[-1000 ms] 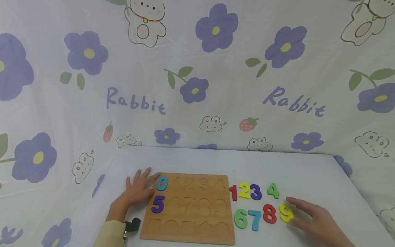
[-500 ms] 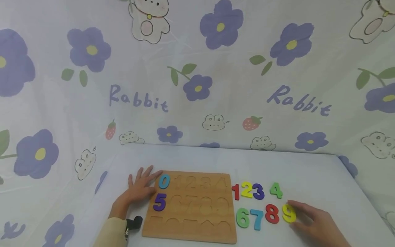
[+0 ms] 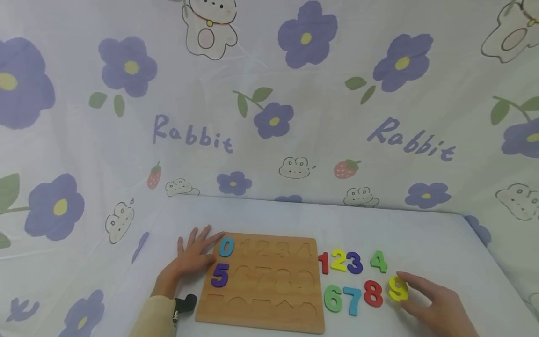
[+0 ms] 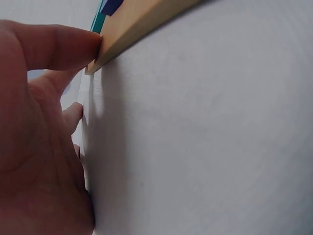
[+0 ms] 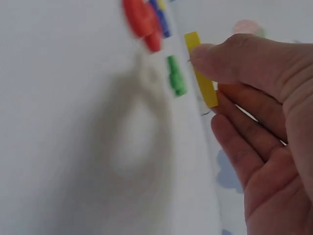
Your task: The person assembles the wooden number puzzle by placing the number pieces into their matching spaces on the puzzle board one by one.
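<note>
A yellow number 9 (image 3: 397,289) is pinched between the thumb and fingers of my right hand (image 3: 438,303). In the right wrist view the 9 (image 5: 205,87) is seen edge-on, raised above the white table with a shadow below. My left hand (image 3: 190,257) lies spread at the left side of a wooden number board (image 3: 261,319). Its thumb touches the board's edge (image 4: 142,23) in the left wrist view, and the index finger reaches the top corner. On the board sit a blue 0 (image 3: 222,247) and a purple 5 (image 3: 220,276); its other recesses hold nothing.
Right of the board lie a red 1 (image 3: 324,263), yellow 2 (image 3: 338,260), purple 3 (image 3: 359,263) and green 4 (image 3: 380,262). Nearer are a green 6 (image 3: 328,298), blue 7 (image 3: 353,299) and red 8 (image 3: 373,294). A patterned curtain (image 3: 252,187) hangs behind the table.
My right hand has closed its thumb and fingers on the yellow 9 and tilted it up off the table. The left hand stays at the board; the head view has shifted slightly.
</note>
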Demonstrator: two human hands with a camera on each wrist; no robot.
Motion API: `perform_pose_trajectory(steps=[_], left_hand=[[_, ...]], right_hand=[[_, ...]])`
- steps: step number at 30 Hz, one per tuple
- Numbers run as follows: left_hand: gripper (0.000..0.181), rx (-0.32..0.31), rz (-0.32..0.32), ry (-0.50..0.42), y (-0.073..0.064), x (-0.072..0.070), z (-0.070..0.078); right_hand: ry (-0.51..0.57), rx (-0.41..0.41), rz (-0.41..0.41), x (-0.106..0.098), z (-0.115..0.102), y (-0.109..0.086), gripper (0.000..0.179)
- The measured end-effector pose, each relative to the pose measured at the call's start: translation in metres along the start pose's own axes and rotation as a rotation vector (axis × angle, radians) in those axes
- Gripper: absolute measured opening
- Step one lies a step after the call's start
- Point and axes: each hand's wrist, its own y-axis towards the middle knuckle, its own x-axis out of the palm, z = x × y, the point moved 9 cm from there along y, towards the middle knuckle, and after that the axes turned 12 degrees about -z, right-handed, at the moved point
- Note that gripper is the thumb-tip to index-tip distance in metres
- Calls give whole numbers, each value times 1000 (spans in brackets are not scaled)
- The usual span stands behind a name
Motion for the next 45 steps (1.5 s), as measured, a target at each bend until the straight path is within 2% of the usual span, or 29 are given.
perform_pose_trajectory(steps=[3,7,12,16,23,32,39,45], left_hand=[[76,10,3,-7,-1,0,1],[76,45,37,-27,-2,0,0],[75,79,60,-39,1,2,-3],[76,78,59,-32,4,2,-5],[77,39,42,-16,8,5,-10],[77,30,40,-14,5,4,-6],[77,16,-6,-13,-1,0,3],[77,13,-9,-4,-4,-2,5]], right_hand=[[-33,-55,60,-9,-20,-10,70],[-45,-100,122,-17,-50,-19,71],[-33,-129,141,-19,-82,-22,70],[-11,-162,139,-20,-104,-18,68],[29,-250,175,-19,-141,-13,63],[72,-324,132,3,-173,2,60],[151,-348,59,31,-183,18,59],[144,-345,16,56,-190,29,59]])
